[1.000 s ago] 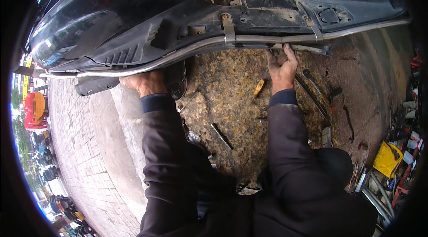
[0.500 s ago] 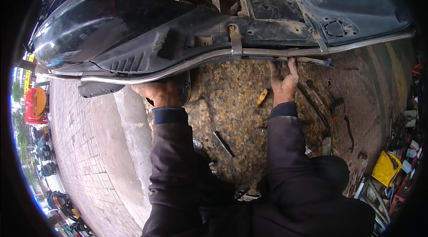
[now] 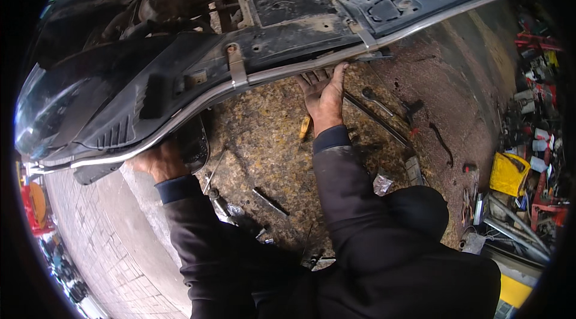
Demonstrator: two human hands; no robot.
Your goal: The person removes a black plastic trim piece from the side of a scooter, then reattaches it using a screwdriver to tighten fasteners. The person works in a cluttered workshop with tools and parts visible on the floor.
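1 metal rail [image 3: 288, 70], 2 brackets [image 3: 238, 70] [image 3: 362, 33]

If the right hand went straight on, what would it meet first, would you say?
Probably the silver rail, unless the right hand sits beneath it and would slide under; depth there is unclear.

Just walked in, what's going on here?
Someone has both bare hands at the lower edge of a dark vehicle body with a metal rail along it. The left hand reaches under the rail, fingers hidden, so its grip can't be told. The right hand is open, palm up, fingertips at the rail's underside. A yellow-handled tool and a ratchet lie on the ground below.
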